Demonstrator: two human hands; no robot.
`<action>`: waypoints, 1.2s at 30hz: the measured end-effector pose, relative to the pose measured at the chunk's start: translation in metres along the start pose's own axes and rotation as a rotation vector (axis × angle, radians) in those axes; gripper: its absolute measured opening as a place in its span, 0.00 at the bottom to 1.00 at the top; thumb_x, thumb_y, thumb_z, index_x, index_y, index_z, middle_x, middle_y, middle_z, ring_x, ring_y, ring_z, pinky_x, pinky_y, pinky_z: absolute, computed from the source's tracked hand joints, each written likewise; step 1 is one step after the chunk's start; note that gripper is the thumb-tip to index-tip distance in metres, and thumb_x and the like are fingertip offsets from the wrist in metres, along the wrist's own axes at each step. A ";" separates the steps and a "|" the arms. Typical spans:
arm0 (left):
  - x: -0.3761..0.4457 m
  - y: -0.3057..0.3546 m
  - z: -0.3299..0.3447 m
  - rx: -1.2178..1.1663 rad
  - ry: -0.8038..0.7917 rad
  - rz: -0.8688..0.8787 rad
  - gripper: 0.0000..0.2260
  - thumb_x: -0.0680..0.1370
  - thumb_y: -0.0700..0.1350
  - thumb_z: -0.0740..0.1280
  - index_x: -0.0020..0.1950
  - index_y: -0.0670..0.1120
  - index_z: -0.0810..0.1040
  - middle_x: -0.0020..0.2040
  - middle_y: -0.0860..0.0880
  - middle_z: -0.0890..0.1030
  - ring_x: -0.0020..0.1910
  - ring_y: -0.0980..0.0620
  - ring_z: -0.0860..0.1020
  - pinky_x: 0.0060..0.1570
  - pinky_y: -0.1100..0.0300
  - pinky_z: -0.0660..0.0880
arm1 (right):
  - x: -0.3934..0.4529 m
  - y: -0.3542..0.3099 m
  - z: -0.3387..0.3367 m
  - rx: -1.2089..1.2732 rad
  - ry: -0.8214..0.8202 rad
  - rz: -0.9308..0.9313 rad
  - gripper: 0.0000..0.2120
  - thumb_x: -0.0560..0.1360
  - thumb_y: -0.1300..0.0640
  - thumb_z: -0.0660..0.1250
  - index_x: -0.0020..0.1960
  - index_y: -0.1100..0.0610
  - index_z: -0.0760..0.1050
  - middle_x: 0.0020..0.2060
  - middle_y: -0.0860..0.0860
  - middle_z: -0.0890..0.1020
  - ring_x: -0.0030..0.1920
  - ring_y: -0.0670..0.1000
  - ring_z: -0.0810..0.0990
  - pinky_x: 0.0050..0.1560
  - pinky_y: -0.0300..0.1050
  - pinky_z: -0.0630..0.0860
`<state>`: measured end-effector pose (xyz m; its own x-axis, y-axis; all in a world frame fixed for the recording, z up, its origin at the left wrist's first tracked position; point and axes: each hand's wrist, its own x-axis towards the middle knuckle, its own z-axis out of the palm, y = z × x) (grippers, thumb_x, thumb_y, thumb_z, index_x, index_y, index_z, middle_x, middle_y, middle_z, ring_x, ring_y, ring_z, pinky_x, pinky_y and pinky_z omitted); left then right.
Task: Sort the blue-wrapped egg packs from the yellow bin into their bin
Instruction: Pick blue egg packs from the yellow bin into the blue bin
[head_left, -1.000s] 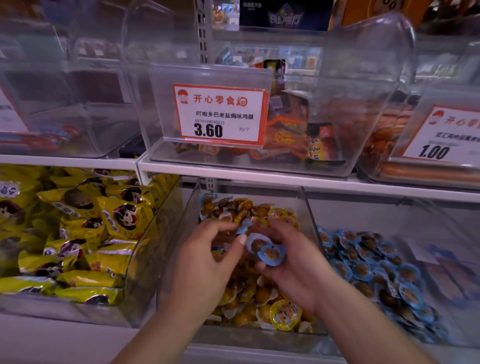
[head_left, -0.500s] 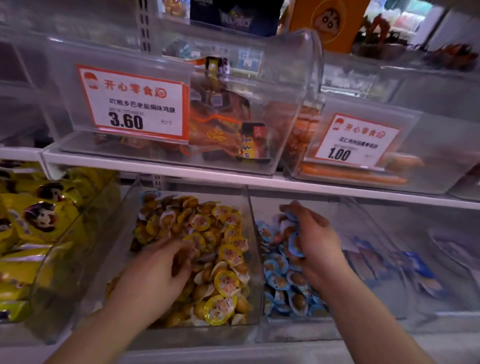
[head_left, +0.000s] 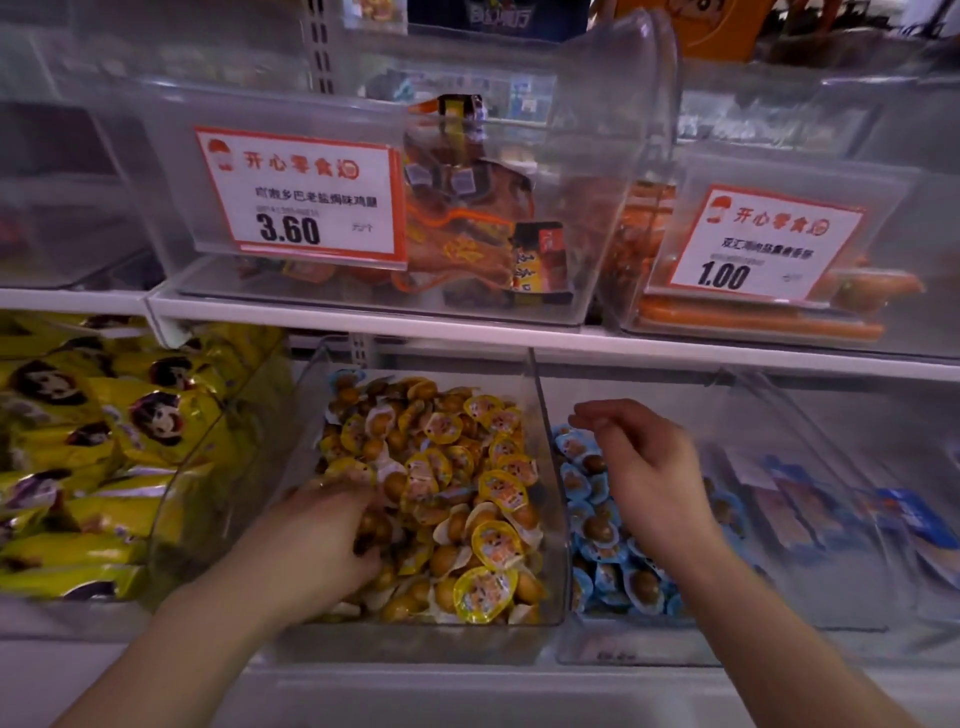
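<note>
A clear bin (head_left: 551, 519) on the lower shelf is full of yellow-wrapped egg packs (head_left: 462, 493). One blue-wrapped egg pack (head_left: 344, 378) shows at its back left corner. To its right, another clear bin (head_left: 613, 644) holds blue-wrapped egg packs (head_left: 597, 530). My left hand (head_left: 322, 545) digs into the front left of the yellow pile, fingers curled down among the packs; what they hold is hidden. My right hand (head_left: 644, 462) hovers over the blue bin, fingers loosely bent, nothing in it.
Yellow snack bags (head_left: 104, 441) fill the bin at the left. Flat blue packets (head_left: 857, 519) lie in the bin at the right. The upper shelf (head_left: 467, 332) carries clear bins with price tags 3.60 (head_left: 298, 195) and 1.00 (head_left: 763, 244), overhanging the lower bins.
My right hand carried blue packs from over the yellow bin to the blue bin and let them go there. My left hand dropped into the yellow pile.
</note>
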<state>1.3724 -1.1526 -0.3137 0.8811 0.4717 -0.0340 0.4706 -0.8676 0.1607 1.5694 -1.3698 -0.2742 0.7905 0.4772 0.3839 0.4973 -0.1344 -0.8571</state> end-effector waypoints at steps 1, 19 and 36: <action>-0.002 -0.002 -0.001 0.003 -0.022 -0.002 0.20 0.69 0.60 0.65 0.60 0.64 0.75 0.59 0.60 0.79 0.61 0.54 0.75 0.58 0.59 0.72 | -0.009 -0.008 0.009 -0.056 -0.074 -0.108 0.11 0.79 0.59 0.61 0.51 0.50 0.82 0.38 0.37 0.84 0.34 0.43 0.81 0.32 0.27 0.71; 0.003 -0.003 0.015 0.036 0.138 -0.005 0.23 0.67 0.61 0.65 0.59 0.55 0.75 0.57 0.54 0.79 0.59 0.47 0.75 0.59 0.53 0.70 | -0.008 -0.021 0.095 -1.059 -0.692 -0.207 0.27 0.77 0.39 0.56 0.73 0.47 0.64 0.61 0.50 0.79 0.67 0.57 0.65 0.61 0.56 0.69; 0.003 -0.005 0.009 -0.117 0.226 0.043 0.10 0.71 0.57 0.67 0.48 0.53 0.79 0.55 0.54 0.75 0.57 0.50 0.74 0.59 0.54 0.69 | -0.011 -0.030 0.095 -0.374 -0.217 -0.181 0.06 0.76 0.50 0.68 0.52 0.46 0.79 0.39 0.44 0.82 0.39 0.43 0.81 0.37 0.45 0.78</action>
<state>1.3734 -1.1479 -0.3240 0.8610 0.4698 0.1947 0.4132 -0.8694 0.2709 1.5115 -1.2883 -0.2854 0.6063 0.6868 0.4010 0.7463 -0.3171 -0.5852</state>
